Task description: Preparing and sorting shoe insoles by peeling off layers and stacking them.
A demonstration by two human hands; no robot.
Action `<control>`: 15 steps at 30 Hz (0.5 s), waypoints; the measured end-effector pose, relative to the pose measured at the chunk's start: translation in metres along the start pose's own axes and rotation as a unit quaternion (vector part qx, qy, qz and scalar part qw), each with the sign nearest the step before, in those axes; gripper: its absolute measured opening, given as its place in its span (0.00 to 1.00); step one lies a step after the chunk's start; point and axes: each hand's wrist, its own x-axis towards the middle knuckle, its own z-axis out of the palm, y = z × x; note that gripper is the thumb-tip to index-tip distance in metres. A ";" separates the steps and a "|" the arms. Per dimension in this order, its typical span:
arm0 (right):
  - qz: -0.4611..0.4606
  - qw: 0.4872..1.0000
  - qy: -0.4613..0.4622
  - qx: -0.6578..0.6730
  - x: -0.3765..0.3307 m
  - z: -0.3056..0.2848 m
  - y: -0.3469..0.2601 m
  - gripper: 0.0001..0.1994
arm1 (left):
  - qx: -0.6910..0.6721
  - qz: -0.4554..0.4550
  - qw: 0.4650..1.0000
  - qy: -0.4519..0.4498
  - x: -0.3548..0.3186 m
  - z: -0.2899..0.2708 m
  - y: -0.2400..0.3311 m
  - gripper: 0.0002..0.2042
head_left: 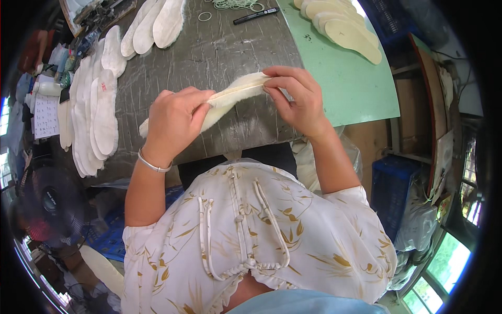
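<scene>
Between my two hands, above the near part of the dark table, a cream fleecy insole is held up and turned so that its long edge faces me. My left hand pinches that edge between thumb and fingers. On the other side my right hand grips the far end, thumb below and fingers above. Beneath my left hand shows more pale fleece, with a tip sticking out on the left; whether it is the same insole or a second one I cannot tell.
Fleecy insoles lie in overlapping rows at the table's left and far left. Yellowish insole shapes rest on a green board at right. A black marker and pale rubber bands lie at the far edge. A fan stands lower left.
</scene>
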 end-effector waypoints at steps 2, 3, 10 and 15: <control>0.018 1.000 -0.011 0.005 0.002 -0.004 -0.003 0.08 | 0.054 0.015 0.998 0.017 -0.002 0.001 0.001 0.11; 0.021 1.000 -0.012 0.004 0.004 -0.006 -0.004 0.08 | 0.053 0.015 0.998 0.017 -0.003 0.001 0.002 0.11; 0.044 0.998 -0.037 0.019 0.005 -0.005 -0.004 0.10 | 0.164 0.100 0.977 0.097 -0.003 0.002 0.001 0.14; 0.132 0.974 -0.127 0.136 0.007 -0.011 -0.008 0.14 | 0.211 0.107 0.963 0.126 -0.005 0.004 -0.013 0.13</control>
